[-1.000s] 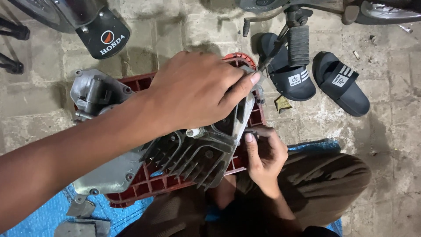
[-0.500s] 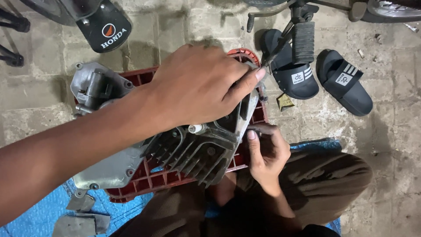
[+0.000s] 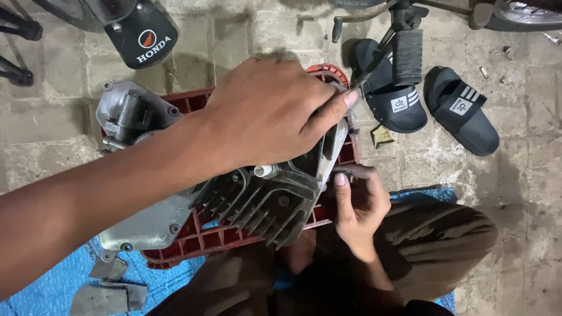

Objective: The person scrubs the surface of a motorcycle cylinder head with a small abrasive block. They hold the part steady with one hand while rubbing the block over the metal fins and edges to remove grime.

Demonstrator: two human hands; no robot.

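A grey finned engine block (image 3: 263,205) lies on a red plastic crate (image 3: 199,240). My left hand (image 3: 269,114) rests flat on top of the engine, fingers spread over its upper right part. My right hand (image 3: 357,202) is at the engine's right edge, thumb up against the metal and fingers curled around something small that I cannot make out. A grey metal engine cover (image 3: 126,114) sits at the crate's far left corner.
Two black slide sandals (image 3: 421,99) lie on the paving at the upper right, under a motorbike footpeg (image 3: 407,55). A black motorbike mudguard (image 3: 140,32) is at the top left. Blue sheet (image 3: 52,287) with grey metal pieces (image 3: 108,295) lies at the lower left. My knee (image 3: 433,246) is at the lower right.
Both hands stay in nearly the same places on the engine; the view has shifted slightly. My right hand's fingers have curled a little tighter at the engine's edge.
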